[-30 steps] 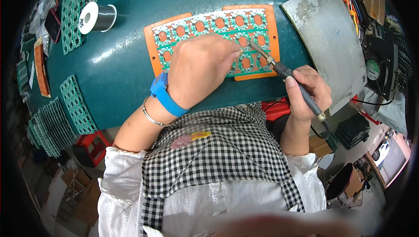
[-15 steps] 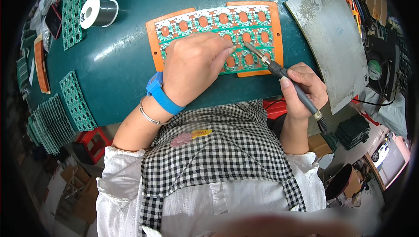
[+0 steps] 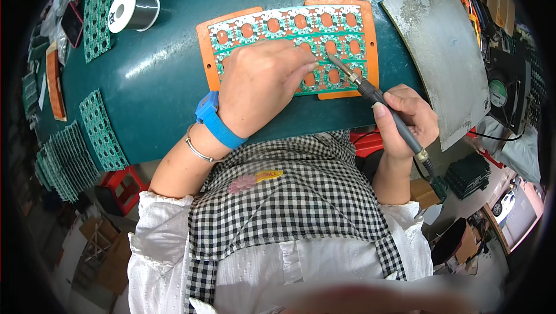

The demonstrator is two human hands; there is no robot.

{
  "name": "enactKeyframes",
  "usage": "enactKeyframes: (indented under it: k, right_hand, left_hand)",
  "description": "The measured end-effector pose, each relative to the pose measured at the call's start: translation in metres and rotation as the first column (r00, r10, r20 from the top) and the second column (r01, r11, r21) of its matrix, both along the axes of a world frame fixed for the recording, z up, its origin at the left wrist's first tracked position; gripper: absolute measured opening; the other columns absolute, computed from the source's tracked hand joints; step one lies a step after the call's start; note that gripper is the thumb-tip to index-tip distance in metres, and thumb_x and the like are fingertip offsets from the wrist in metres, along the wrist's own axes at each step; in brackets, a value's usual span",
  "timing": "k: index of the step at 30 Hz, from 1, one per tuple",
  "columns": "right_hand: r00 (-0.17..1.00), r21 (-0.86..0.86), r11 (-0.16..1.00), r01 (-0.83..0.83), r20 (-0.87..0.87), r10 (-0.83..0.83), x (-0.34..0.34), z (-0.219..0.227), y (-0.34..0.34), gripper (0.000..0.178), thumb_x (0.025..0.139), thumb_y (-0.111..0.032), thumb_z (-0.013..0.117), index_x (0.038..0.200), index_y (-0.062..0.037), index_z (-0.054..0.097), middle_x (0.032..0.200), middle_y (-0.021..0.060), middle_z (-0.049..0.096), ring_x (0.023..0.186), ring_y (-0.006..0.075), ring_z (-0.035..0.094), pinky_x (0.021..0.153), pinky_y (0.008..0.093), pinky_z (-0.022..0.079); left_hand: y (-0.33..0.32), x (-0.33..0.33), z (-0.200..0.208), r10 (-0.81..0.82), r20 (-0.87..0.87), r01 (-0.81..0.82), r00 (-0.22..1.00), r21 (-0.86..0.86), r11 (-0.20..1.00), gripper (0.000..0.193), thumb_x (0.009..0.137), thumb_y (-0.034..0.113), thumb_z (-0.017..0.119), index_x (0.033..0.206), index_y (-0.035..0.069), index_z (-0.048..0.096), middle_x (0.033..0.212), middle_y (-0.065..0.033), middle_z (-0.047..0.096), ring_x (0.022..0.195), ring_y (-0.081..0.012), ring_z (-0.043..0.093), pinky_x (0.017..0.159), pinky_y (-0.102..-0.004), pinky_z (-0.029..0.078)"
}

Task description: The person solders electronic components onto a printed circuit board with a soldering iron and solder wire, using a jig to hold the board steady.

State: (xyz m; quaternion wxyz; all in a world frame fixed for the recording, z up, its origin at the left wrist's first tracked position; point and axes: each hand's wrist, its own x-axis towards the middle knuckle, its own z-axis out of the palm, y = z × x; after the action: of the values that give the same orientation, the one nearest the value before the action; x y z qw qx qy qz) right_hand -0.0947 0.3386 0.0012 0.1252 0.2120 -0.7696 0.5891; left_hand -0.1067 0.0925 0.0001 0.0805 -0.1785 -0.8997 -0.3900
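Gripping a soldering iron (image 3: 367, 89), the right hand (image 3: 421, 122) curls closed; the left hand (image 3: 260, 75) pinches, its hold unclear

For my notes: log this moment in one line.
left hand: over board | right hand: grips soldering iron, tip at board | spool: on table

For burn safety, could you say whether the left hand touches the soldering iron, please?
Apart: in the head view, the circuit board panel shows between left hand and soldering iron.
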Motion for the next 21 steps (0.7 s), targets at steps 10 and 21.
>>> enactKeyframes:
  k: [10, 21]
  right_hand:
    - [0.992, -0.191, 0.974, 0.12, 0.061, -0.11, 0.01, -0.005, 0.002, 0.014, 0.077, 0.008, 0.069, 0.089, 0.0065, 0.061, 0.073, 0.0144, 0.064, 0.063, 0.0188, 0.06, 0.059, 0.029, 0.048]
    - [0.998, -0.011, 0.999, 0.051, 0.021, -0.051, -0.001, -0.004, -0.019, 0.016, 0.074, 0.009, 0.075, 0.085, 0.0066, 0.063, 0.07, 0.0121, 0.064, 0.059, 0.0155, 0.06, 0.052, 0.0244, 0.042]
  left_hand:
    - [-0.014, 0.011, 0.024, 0.079, 0.137, -0.087, 0.987, 0.051, 0.995, 0.006, 0.082, 0.0, 0.075, 0.086, 0.001, 0.072, 0.071, -0.0065, 0.068, 0.06, -0.0117, 0.064, 0.053, -0.024, 0.048]
    - [-0.014, 0.004, 0.004, 0.087, 0.05, -0.091, 0.995, 0.087, 0.992, 0.007, 0.08, 0.007, 0.074, 0.086, 0.005, 0.073, 0.072, -0.0089, 0.069, 0.063, -0.0248, 0.067, 0.055, -0.0345, 0.053]
